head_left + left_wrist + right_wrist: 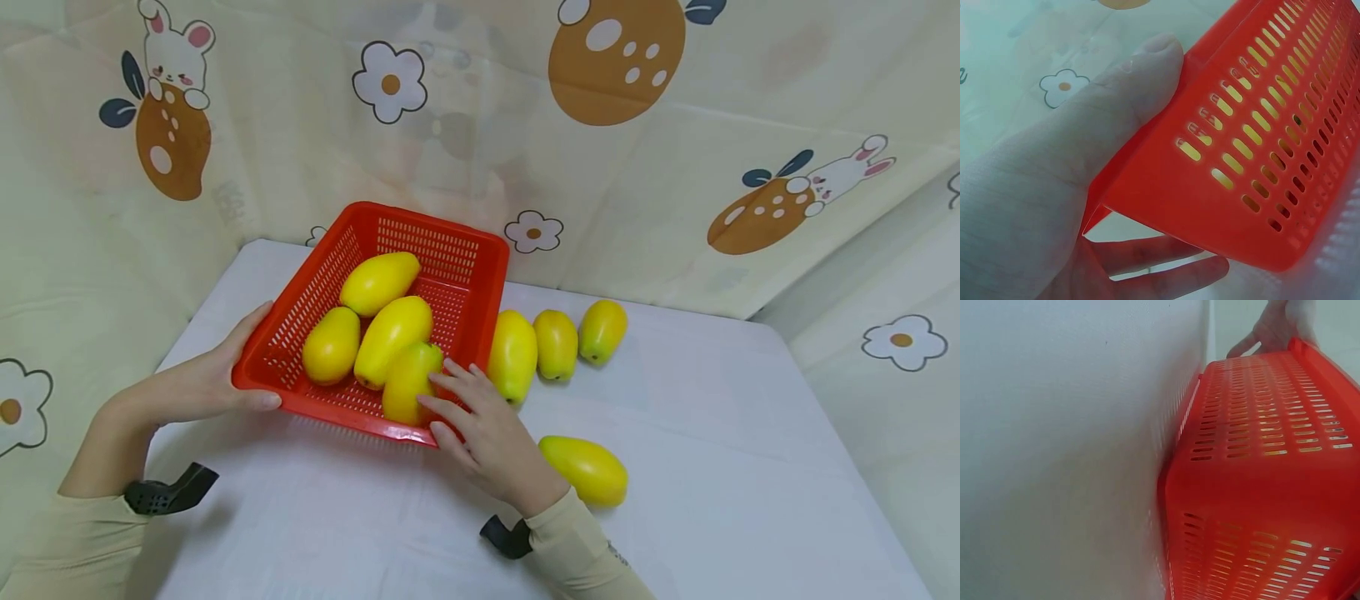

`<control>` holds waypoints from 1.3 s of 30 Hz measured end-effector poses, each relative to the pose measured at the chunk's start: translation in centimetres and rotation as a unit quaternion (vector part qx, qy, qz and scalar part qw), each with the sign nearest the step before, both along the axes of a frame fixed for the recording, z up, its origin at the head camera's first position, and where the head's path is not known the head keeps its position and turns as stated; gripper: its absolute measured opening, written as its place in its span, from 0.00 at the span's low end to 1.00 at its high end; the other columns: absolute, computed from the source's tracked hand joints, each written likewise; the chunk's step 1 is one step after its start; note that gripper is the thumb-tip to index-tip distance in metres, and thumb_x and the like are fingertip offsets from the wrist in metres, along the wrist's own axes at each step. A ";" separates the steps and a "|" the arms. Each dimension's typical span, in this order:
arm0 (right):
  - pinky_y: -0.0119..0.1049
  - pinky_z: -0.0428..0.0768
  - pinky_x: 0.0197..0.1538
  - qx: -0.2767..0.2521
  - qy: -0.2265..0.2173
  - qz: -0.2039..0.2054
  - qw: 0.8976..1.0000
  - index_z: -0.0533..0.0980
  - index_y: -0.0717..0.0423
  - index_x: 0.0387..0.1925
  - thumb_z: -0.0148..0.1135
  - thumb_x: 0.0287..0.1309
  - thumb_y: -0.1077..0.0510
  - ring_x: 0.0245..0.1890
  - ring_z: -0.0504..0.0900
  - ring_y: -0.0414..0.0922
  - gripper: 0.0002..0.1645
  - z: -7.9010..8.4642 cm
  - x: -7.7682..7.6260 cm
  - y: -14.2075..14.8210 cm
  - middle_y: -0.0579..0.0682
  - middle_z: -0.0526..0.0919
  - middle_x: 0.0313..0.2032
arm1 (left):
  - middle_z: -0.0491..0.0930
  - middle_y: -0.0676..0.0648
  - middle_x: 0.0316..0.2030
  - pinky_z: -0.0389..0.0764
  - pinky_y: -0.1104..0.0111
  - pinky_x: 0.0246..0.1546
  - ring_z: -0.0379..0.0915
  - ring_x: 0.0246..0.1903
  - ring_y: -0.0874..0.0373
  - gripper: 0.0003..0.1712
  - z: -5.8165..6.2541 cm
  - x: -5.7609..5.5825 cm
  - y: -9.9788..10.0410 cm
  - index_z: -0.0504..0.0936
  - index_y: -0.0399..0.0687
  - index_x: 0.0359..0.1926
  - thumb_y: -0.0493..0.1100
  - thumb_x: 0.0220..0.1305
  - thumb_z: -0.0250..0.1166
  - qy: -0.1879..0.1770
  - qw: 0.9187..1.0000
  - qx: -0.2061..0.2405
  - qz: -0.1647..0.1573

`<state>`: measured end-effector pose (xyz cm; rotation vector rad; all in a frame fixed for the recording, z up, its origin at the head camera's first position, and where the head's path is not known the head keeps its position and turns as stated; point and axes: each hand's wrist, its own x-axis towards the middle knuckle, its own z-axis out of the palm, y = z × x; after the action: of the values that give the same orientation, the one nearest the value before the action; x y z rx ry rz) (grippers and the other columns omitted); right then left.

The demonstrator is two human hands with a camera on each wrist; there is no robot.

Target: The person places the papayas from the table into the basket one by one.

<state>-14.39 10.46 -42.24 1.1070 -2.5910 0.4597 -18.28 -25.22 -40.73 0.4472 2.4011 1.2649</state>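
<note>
A red plastic basket [465, 308] with slotted walls sits on the table, holding several yellow mangoes [393, 333]. My left hand [213, 375] grips its near left corner, the thumb [1154, 69] lying along the rim and the other fingers spread below it in the left wrist view. At the near right corner, my right hand [487, 433] reaches over the rim with fingers spread and fairly straight. Its fingertips touch the nearest mango [411, 383] inside. The right wrist view shows the basket's outer walls [1260, 487] but not the right hand itself.
Three mangoes [557, 346] stand in a row right of the basket, the closest beside its wall. Another mango [588, 471] lies nearer, just beyond the right wrist. A printed curtain [465, 150] hangs behind the white-covered table [712, 467].
</note>
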 end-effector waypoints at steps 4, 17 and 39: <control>0.40 0.49 0.70 -0.022 -0.001 0.005 1.000 0.72 0.45 0.55 0.43 0.64 0.46 0.67 0.55 0.43 0.21 -0.1 0.0 0.1 0.46 0.69 0.58 | 0.47 0.45 0.65 0.80 0.63 0.38 0.51 0.59 0.47 0.61 0.1 0.0 0.1 0.27 0.72 0.67 0.51 0.49 0.67 0.003 1.000 0.000 -0.002; 0.41 0.62 0.65 -0.086 -0.006 -0.025 0.996 0.67 0.48 0.59 0.50 0.60 0.49 0.65 0.59 0.44 0.25 1.1 -0.4 1.2 0.49 0.66 0.59 | 0.46 0.46 0.66 0.80 0.64 0.38 0.50 0.60 0.47 0.61 0.1 0.0 0.2 0.27 0.73 0.67 0.51 0.49 0.67 0.004 1.000 -0.003 -0.001; 0.55 0.64 0.60 0.031 -0.127 -0.204 0.970 0.41 0.37 0.69 0.58 0.50 0.37 0.66 0.50 0.54 0.52 3.8 -1.5 7.1 0.54 0.40 0.69 | 0.47 0.50 0.65 0.80 0.65 0.38 0.51 0.59 0.51 0.61 -0.1 -0.1 0.2 0.29 0.72 0.67 0.50 0.48 0.68 0.005 1.000 0.005 0.007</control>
<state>-15.84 17.56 -38.40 0.5302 -2.9709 0.4485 -18.41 -25.03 -40.80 0.4428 2.4111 1.2845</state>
